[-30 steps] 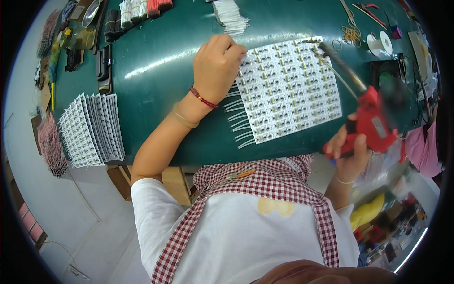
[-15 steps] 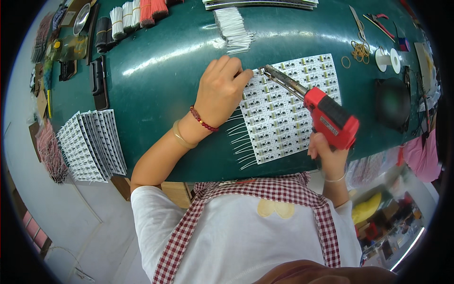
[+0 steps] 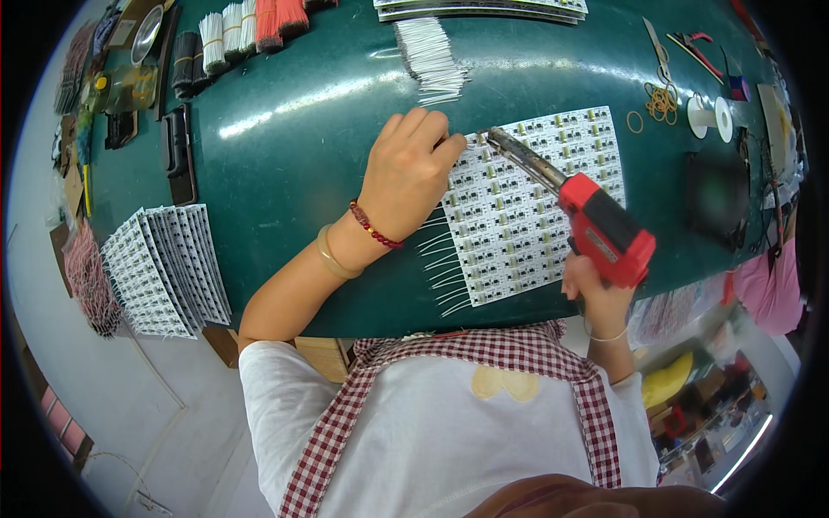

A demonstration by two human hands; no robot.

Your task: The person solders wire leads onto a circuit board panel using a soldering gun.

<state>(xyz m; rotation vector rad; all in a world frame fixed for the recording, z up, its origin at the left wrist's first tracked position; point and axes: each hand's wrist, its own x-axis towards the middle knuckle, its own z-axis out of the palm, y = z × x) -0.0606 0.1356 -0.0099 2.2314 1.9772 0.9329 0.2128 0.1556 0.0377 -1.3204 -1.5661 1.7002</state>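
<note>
A white panel of small circuit boards (image 3: 535, 216) lies on the green table before me, with thin white wires (image 3: 442, 268) sticking out along its left edge. At its far left corner, the fingers of my left hand (image 3: 410, 168) are pinched together; what they hold is hidden behind the hand. My right hand (image 3: 598, 289) grips a red and black soldering gun (image 3: 609, 229) from below. The gun's dark metal tip points at that same far corner, close to my left fingertips. Whether it touches the panel I cannot tell.
Loose white wires (image 3: 430, 56) lie beyond the panel, near stacked panels (image 3: 484, 10). More panels (image 3: 164, 272) stand at the left. Bundled wires (image 3: 229, 39) lie far left. Rubber bands (image 3: 661, 102), a white spool (image 3: 710, 116), pliers (image 3: 698, 53) and a black fan-like box (image 3: 717, 198) are at right.
The whole view has shifted slightly, so the table's things sit a little lower. Both hands and the soldering gun keep nearly the same place at the panel's corner.
</note>
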